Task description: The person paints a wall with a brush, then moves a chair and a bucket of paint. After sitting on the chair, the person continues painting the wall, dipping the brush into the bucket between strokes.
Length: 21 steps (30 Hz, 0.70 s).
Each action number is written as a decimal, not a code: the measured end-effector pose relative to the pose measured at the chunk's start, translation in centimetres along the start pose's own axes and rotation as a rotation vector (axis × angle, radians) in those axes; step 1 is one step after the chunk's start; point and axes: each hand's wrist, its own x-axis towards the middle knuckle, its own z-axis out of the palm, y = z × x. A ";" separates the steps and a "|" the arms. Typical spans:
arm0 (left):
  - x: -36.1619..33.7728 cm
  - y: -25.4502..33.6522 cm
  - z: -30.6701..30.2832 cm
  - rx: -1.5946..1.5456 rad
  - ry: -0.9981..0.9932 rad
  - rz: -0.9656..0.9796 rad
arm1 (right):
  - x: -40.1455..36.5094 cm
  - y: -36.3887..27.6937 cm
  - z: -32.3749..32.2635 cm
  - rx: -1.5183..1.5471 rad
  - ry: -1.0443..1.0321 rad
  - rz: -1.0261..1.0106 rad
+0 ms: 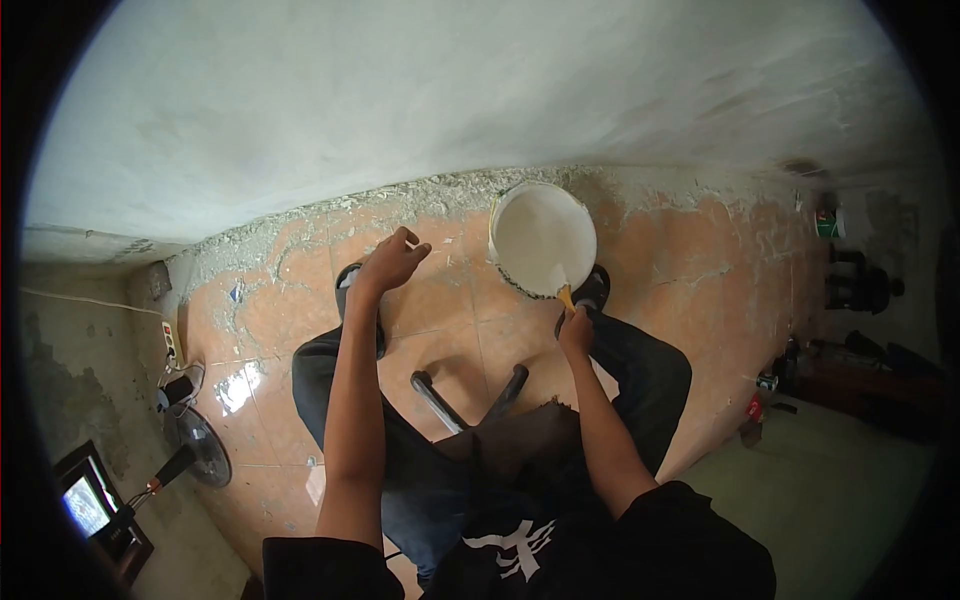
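My right hand [575,330] is closed around the yellow handle of a paintbrush [565,296]. The brush's bristle end leans over the near rim of a white bucket [497,262], which holds a pale, whitish liquid [541,235]. Left of the bucket, my left hand [394,262] hovers above the tiled floor with nothing visible in it. Its fingers are loosely bent, and the thumb stands apart from them.
A whitish wall [450,90] rises ahead, with rough debris along its foot. Orange tiles [440,285] cover the floor. At left are a standing fan [200,447] and a power strip [170,340]. Metal stool legs [437,400] show between my knees; dark items stand far right.
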 end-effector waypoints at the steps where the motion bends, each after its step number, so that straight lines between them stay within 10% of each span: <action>1: 0.0 0.0 -0.2 0.007 -0.002 -0.002 | -0.4 0.0 0.1 -0.018 -0.004 0.004; 21: 0.0 -0.4 -0.5 -0.010 0.003 0.005 | -2.2 -0.9 1.9 -0.080 -0.044 0.009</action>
